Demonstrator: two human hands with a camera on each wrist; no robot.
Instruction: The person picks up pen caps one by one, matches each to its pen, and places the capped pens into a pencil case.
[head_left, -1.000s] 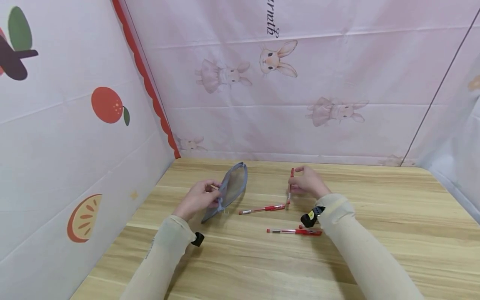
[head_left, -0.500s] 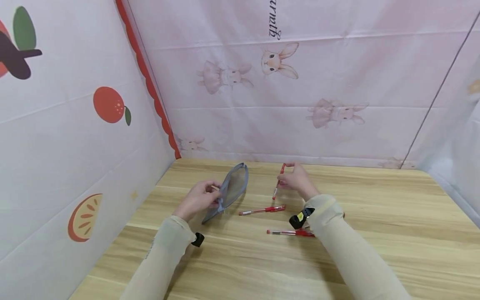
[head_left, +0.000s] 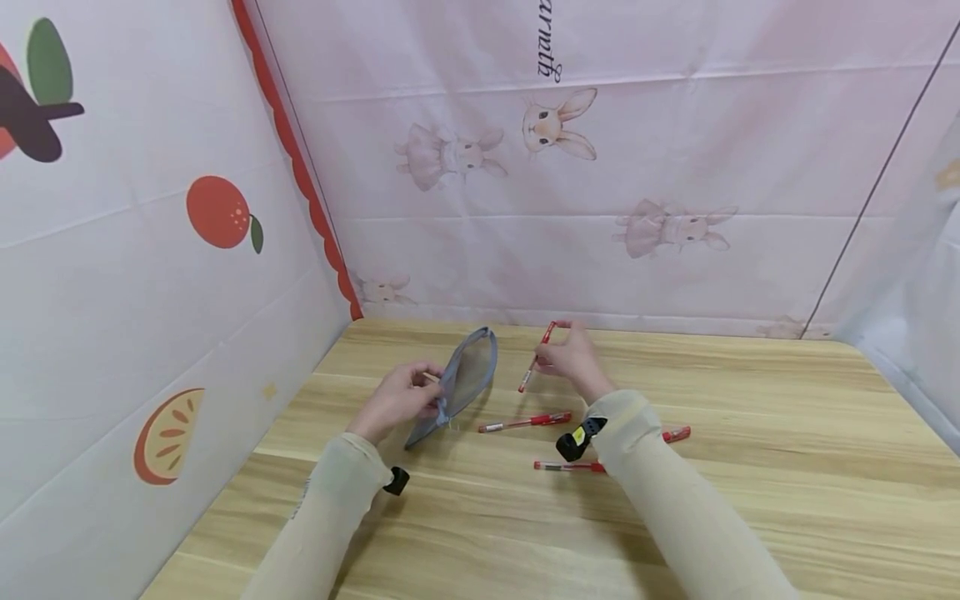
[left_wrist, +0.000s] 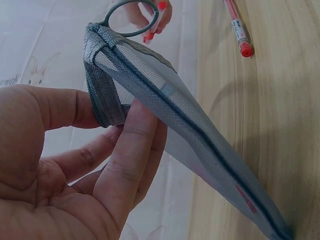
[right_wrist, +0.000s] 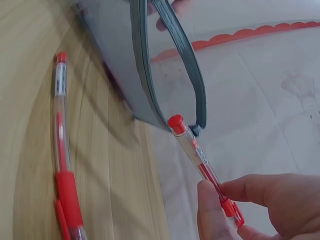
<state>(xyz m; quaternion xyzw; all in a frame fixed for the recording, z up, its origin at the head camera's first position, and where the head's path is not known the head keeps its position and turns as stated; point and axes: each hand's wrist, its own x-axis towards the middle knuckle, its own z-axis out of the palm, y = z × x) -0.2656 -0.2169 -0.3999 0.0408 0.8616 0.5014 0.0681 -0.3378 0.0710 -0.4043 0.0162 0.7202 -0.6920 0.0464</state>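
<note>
My left hand (head_left: 397, 400) pinches the rim of a grey-blue mesh zip pouch (left_wrist: 187, 122), its thumb and fingers on the zipped edge. The pouch stands tilted on the table with its mouth spread toward the right. A short red streak shows on its mesh side in the left wrist view. Between the thumb and fingers of my right hand (head_left: 572, 358) is a clear gel pen with red ends (right_wrist: 200, 160), held by its red cap part. The pen slants down-left above the table, its free end overlapping the pouch's mouth in the right wrist view.
On the wooden table (head_left: 450, 533), a red pen (head_left: 527, 422) lies just right of the pouch. Nearer me, another red pen (head_left: 562, 467) runs partly under my right forearm, and a further red cap (head_left: 677, 434) shows beyond that sleeve. Printed cloth walls (head_left: 480, 250) stand behind and left.
My right hand has moved left and slightly away from me with the pen, bringing it closer to the pouch; the pen slants more now. My left hand and the pouch have stayed in place.
</note>
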